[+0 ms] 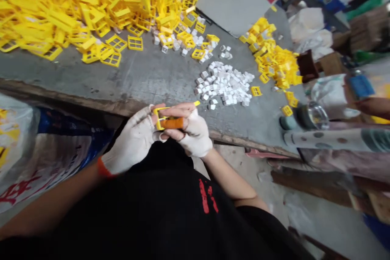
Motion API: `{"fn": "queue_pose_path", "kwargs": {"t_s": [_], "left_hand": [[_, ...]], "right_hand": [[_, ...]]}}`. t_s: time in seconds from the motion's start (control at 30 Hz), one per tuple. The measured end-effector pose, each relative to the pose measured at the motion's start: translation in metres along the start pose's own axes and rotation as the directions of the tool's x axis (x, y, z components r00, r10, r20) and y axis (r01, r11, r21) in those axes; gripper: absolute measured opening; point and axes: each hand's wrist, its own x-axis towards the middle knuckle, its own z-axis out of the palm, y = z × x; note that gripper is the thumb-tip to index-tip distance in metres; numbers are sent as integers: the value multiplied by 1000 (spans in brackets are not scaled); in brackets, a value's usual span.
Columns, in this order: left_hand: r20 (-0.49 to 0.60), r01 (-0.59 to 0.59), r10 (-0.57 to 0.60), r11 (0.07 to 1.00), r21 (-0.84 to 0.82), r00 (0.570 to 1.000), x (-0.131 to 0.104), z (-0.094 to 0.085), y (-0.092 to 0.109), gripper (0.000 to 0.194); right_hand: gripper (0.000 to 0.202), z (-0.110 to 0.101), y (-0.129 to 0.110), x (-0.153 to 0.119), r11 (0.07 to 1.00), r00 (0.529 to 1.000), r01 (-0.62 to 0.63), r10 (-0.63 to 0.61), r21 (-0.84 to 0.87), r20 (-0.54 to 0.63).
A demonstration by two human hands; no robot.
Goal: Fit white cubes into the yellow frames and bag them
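My left hand (pixel 135 138), in a white fingerless glove with an orange cuff, grips one end of a yellow plastic frame (pixel 158 124) in front of my body. Around the other side of that frame are the bent fingers of my right hand (pixel 195 132), also in a white glove. An orange band (pixel 172 123) seems to be wrapped around a right finger. The fingers cover much of the frame. A small yellow tip (pixel 197 103) pokes out past the right fingers; whether it belongs to the same piece I cannot tell.
Beyond my hands, the grey table (pixel 137 77) bears a heap of small white blocks (pixel 227 83). A large pile of yellow frames (pixel 91 4) lies at back left, a smaller yellow pile (pixel 277 59) at right. A glass jar (pixel 318 114) and another person's patterned sleeve (pixel 332 139) are further right.
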Motion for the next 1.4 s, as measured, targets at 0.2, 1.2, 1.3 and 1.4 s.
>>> {"fn": "queue_pose_path", "kwargs": {"t_s": [0.2,1.2,1.3,1.4], "left_hand": [[-16,107,-106,988,114,994,8,-8,1,43],[-106,257,-235,913,316,966,10,23,-33,30],[-83,294,-282,914,280,956,8,24,-34,24],[-16,306,-311,924,231,950,5,24,-35,21]], "right_hand": [[29,-58,45,-49,862,889,-431,355,-265,-290],[23,-61,79,-58,728,819,-557,561,-399,-120],[22,-59,55,-58,848,870,-493,471,-197,-147],[29,-54,25,-59,915,906,-400,387,-45,-172]]}}
